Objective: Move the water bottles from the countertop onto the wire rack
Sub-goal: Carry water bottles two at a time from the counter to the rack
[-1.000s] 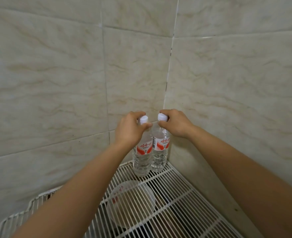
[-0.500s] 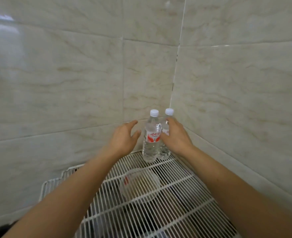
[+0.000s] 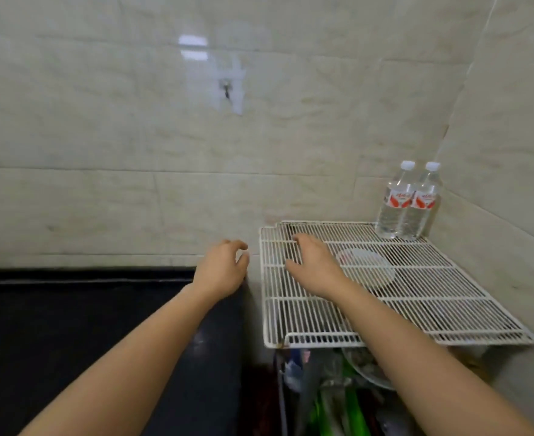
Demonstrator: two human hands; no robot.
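Nearest the camera, two bare forearms extend forward, and green items (image 3: 350,410), blurred, lie beneath the front of the wire rack (image 3: 322,343). The black countertop (image 3: 86,341) occupies the left side. The left hand (image 3: 220,269) is over the countertop's far edge, just beside the rack's left rim, with its fingers loosely curled and nothing in its grasp. The right hand (image 3: 314,265) is over the left rear part of the rack, its fingers relaxed and slightly bent, holding nothing; contact with the wires cannot be determined. The rack is a white grid of thin parallel wires, and a round translucent dish (image 3: 366,270) shows through it. At the rack's far right corner, the first bottle (image 3: 396,204) and the second bottle (image 3: 420,206) stand upright, side by side and touching, close to where the two tiled walls (image 3: 133,152) meet. Both are clear plastic with white caps and red-and-white labels. A small hook (image 3: 227,89) is fixed on the far wall.
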